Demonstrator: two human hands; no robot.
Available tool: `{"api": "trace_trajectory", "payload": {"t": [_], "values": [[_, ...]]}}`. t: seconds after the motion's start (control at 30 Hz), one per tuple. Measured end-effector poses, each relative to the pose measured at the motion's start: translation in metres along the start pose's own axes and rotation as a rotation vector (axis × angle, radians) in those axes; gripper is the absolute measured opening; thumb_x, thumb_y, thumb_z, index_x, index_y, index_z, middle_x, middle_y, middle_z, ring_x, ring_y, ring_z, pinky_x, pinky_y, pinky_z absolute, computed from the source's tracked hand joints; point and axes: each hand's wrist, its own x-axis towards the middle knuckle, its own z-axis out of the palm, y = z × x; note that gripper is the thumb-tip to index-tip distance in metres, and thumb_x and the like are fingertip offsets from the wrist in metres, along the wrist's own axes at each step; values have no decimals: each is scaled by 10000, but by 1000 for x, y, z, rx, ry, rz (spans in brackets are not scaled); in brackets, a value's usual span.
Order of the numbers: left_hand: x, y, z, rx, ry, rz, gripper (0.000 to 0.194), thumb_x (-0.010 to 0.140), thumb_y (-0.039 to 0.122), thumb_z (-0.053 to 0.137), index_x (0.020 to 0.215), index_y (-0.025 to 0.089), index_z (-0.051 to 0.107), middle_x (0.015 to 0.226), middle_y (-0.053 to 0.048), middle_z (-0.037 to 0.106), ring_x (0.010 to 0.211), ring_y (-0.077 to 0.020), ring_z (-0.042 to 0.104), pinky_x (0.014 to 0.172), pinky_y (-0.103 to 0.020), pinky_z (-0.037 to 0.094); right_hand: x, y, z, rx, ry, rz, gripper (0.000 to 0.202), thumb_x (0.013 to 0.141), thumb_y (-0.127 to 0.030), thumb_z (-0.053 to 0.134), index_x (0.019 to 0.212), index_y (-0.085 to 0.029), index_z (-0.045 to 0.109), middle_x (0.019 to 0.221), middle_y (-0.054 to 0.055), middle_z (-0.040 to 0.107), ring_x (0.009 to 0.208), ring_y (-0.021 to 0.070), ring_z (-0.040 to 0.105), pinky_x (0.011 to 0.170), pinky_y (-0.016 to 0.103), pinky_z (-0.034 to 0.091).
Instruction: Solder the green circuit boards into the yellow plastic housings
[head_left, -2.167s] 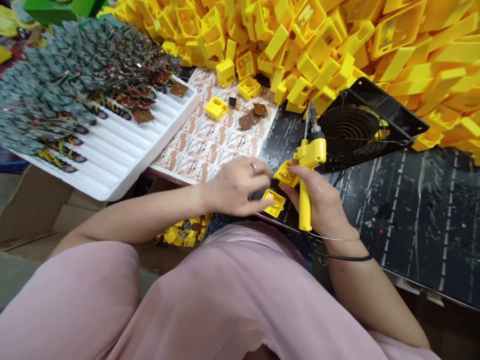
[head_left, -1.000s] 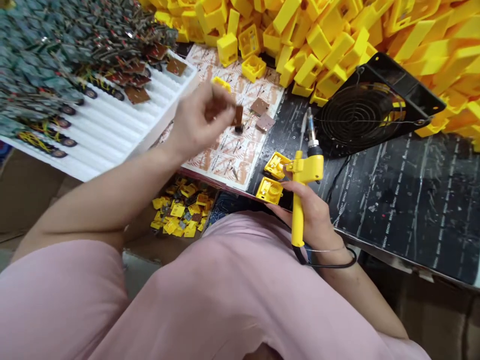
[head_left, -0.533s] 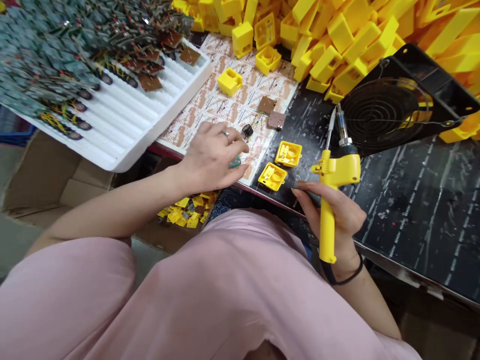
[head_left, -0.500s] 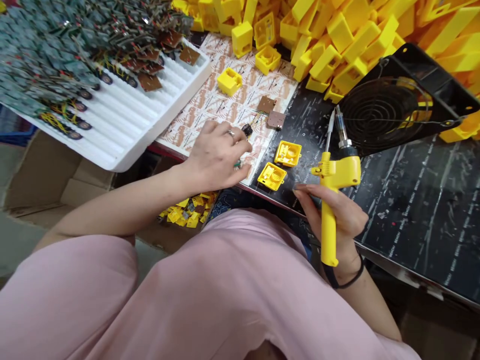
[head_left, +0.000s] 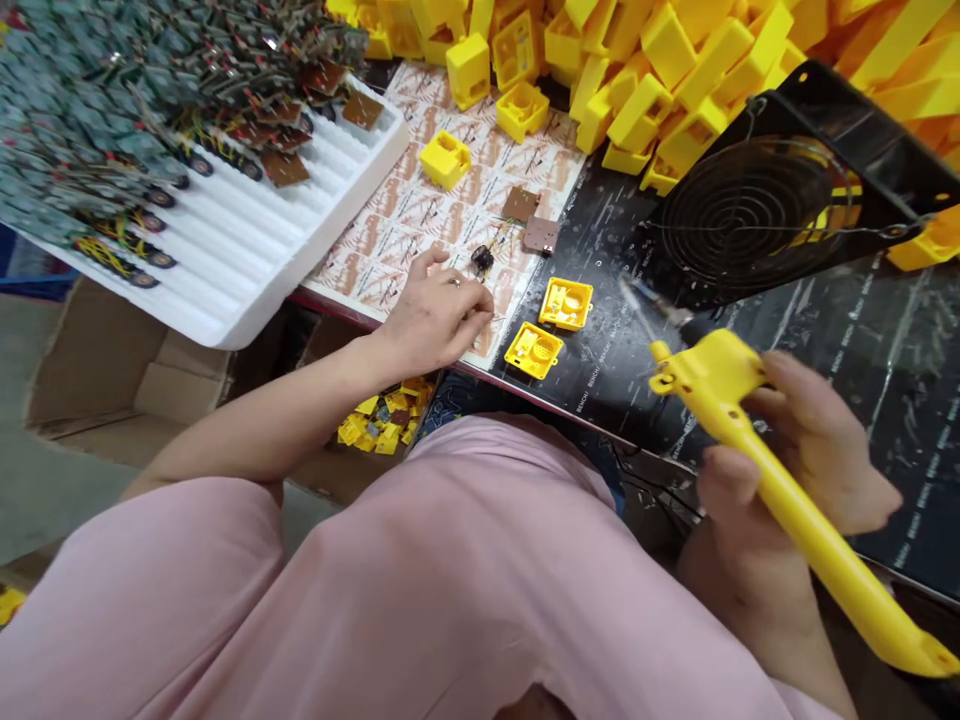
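My right hand [head_left: 817, 450], smeared by motion, grips the yellow handle of a soldering gun [head_left: 795, 490] with thumb and fingers on either side. The gun slants, its blurred metal tip toward the bench. My left hand [head_left: 442, 310] rests at the front edge of the patterned sheet [head_left: 405, 215], fingers curled together; whatever they hold is hidden. Just beyond its fingers lies a small black round part [head_left: 482, 257], with thin wires leading to two brown circuit boards [head_left: 541, 235]. To its right sit two open yellow housings [head_left: 534, 350] with parts inside.
A white foam tray [head_left: 247, 255] crowded with wired circuit boards stands at left. Yellow housings [head_left: 645, 110] are heaped at the back. A black fan [head_left: 750, 215] leans on the right. Below the bench edge is a cardboard box [head_left: 112, 370] and several yellow pieces.
My right hand has moved right and nearer to me, and the soldering gun has gone from upright to slanted. My left hand's fingers have drawn closer together; the green bit between them no longer shows.
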Motion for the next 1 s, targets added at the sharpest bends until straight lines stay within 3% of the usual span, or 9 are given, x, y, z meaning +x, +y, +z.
{"api": "trace_trajectory", "payload": {"t": [0.1,0.17,0.23,0.3,0.4,0.53,0.6,0.77,1.0], "values": [[6,6,-1,141,28,-22,312,996,347,461,1009,200,736,946,-80,750,958,-273,624,1046,-575,429,9,-6,7,116,227,-52,452,930,-531,754,1273,-239,779,1005,42,810,708,164,710,580,286,531],[12,10,-1,216,-46,-7,287,953,373,512,978,206,744,966,-99,746,962,-287,611,988,-558,444,13,-3,17,179,383,-35,464,911,-596,755,1158,-209,824,869,38,775,624,139,620,498,278,438],[16,11,-2,254,-145,1,266,935,330,509,875,207,737,931,-102,739,942,-288,613,963,-552,450,14,3,26,252,545,-8,515,948,-662,672,1025,-183,846,795,33,727,614,132,570,495,286,387],[16,11,-3,230,-177,-25,284,940,271,477,814,202,722,910,-102,740,940,-290,624,961,-554,451,14,12,30,347,617,73,554,1066,-592,492,938,-177,836,791,21,707,672,139,608,560,298,420],[13,9,-7,28,-152,-65,249,945,266,495,858,215,723,850,-53,744,903,-256,634,1026,-546,437,12,18,29,436,527,200,527,1122,-382,394,915,-170,829,798,10,712,742,142,661,627,306,462],[7,16,-16,-238,-119,-84,207,929,311,550,859,225,724,794,4,753,806,-199,627,1111,-539,385,7,6,20,422,430,91,207,920,-359,755,1014,-203,854,759,9,724,567,106,564,485,266,397],[7,23,-18,-267,-95,-74,223,926,306,548,836,216,731,781,-2,752,795,-194,631,1082,-529,387,2,-3,13,385,290,80,354,841,-320,836,1189,-263,816,863,17,769,569,120,610,456,255,436],[8,39,-13,-92,-78,25,250,926,260,530,791,208,734,741,-18,742,769,-198,612,996,-508,417,-7,-15,-4,359,-69,-133,565,755,-105,868,1274,-295,749,851,20,795,621,209,732,484,292,583],[15,43,-10,148,-124,118,245,890,241,519,766,206,728,731,-40,727,804,-238,644,876,-487,444,9,-31,2,281,-262,-370,268,814,-83,824,948,-221,638,759,-12,749,642,136,728,488,200,554]]}}
